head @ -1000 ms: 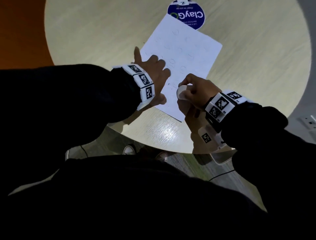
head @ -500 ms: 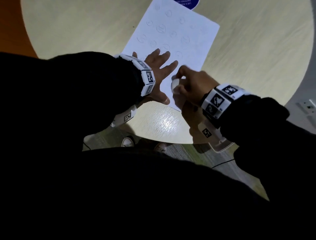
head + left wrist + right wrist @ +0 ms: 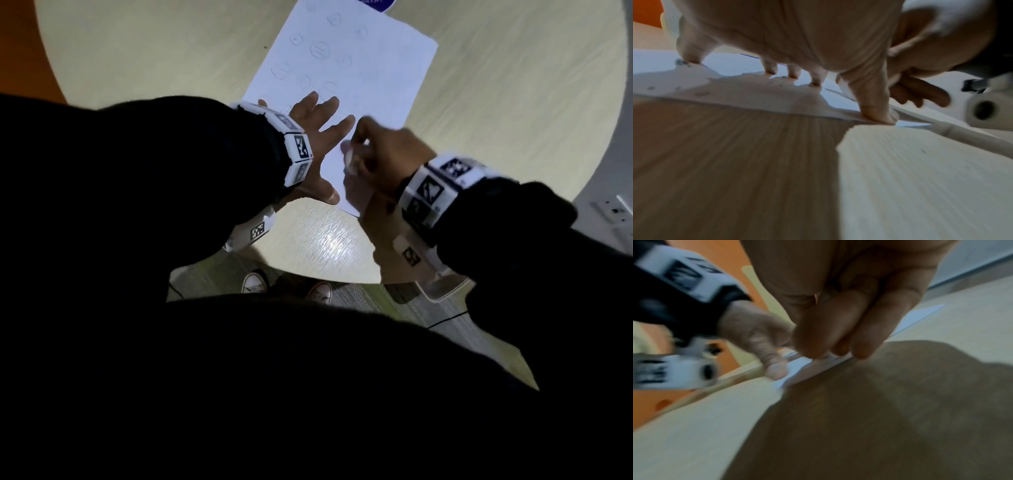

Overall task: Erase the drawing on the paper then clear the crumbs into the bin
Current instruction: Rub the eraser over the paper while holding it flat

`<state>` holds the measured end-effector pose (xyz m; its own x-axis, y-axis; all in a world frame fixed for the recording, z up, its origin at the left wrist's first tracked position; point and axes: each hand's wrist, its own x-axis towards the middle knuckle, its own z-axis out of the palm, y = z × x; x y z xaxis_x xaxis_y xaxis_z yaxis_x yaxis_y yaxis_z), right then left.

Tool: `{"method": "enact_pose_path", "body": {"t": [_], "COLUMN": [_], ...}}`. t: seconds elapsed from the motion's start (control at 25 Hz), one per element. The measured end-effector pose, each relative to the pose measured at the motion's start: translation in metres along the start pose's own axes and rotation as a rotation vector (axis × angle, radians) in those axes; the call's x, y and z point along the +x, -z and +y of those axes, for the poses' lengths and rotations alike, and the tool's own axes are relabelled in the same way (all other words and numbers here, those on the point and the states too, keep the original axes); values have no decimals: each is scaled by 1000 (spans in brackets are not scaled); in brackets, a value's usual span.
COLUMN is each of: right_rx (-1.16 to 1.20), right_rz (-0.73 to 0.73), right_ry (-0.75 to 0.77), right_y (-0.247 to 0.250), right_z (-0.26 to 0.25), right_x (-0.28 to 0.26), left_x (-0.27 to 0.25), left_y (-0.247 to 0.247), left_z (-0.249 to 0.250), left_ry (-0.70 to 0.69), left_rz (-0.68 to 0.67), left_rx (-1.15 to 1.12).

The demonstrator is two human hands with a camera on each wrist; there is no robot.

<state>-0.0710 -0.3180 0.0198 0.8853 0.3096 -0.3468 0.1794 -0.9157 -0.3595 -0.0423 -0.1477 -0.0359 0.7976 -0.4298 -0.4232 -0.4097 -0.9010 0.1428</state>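
- The paper (image 3: pixel 346 65) lay flat on the round table (image 3: pixel 496 102), its near corner by the table's front edge.
- The left hand (image 3: pixel 317 137) pressed it down, fingers straight and spread.
- The right hand (image 3: pixel 383 150) pinched a white eraser (image 3: pixel 350 161) on the near corner.
- Thin, light paper would likely slide or crumple; best pinned close beside the rubbing.
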Motion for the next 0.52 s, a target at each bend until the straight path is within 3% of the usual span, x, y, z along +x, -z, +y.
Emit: {"method": "enact_pose_path", "body": {"t": [0.12,0.24,0.4,0.52], "right_rx": [15,68,-9,49], "right_rz": [-82,19,-54,8], "right_ry": [54,-47,60,-38], "right_y": [-6,4,-7,7], "right_z": [-1,6,-1,7], "right_x": [-10,6,-13,3], "left_x": [2,2,2,1], "left_y": [-1,1,-2,-1], "left_z": [-2,1,-1,1], "left_ry": [-12,1,-1,-6], "left_rz": [11,-9,18,7], "left_rx": [14,9,-1,2]}}
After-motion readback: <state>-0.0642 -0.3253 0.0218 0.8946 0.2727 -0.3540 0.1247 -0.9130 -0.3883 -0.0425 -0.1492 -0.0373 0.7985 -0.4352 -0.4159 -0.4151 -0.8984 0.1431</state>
